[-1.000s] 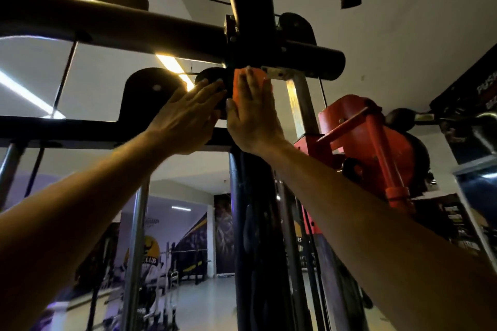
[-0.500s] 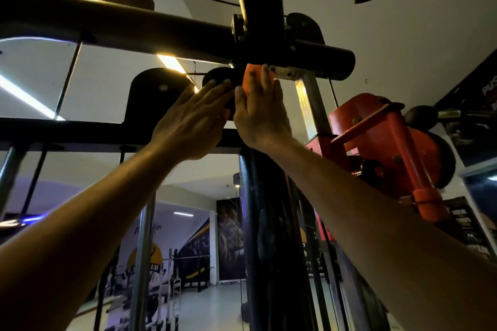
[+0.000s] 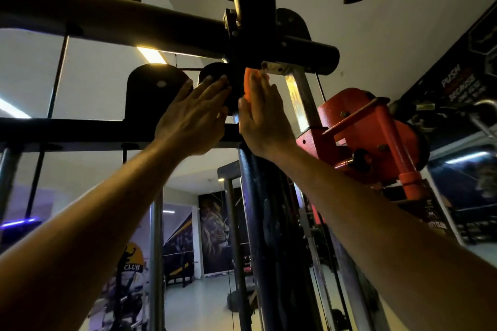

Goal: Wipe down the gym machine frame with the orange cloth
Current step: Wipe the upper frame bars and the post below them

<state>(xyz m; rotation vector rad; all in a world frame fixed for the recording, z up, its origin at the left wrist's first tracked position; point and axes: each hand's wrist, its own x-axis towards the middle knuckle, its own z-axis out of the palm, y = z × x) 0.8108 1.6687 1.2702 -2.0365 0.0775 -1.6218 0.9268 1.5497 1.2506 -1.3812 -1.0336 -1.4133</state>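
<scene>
I look up at the black gym machine frame [image 3: 252,223], where its upright post meets a thick crossbar [image 3: 134,21]. The orange cloth [image 3: 248,83] lies flat against the post just below that joint, mostly covered by my right hand [image 3: 262,118], which presses on it with straight fingers. My left hand [image 3: 193,118] is raised beside it, fingers straight and fingertips reaching the dark round pulley [image 3: 212,76] left of the post; whether they touch it is unclear.
A red weight carriage [image 3: 368,129] hangs on a chrome guide rod [image 3: 298,99] right of my right hand. A black pulley plate [image 3: 153,91] and horizontal bar [image 3: 67,131] lie to the left. Cables run overhead. Other gym equipment stands far below.
Both hands have stayed at the joint; my right hand and the cloth slid slightly along the post. The camera moved a little, shifting the frame rightward in view.
</scene>
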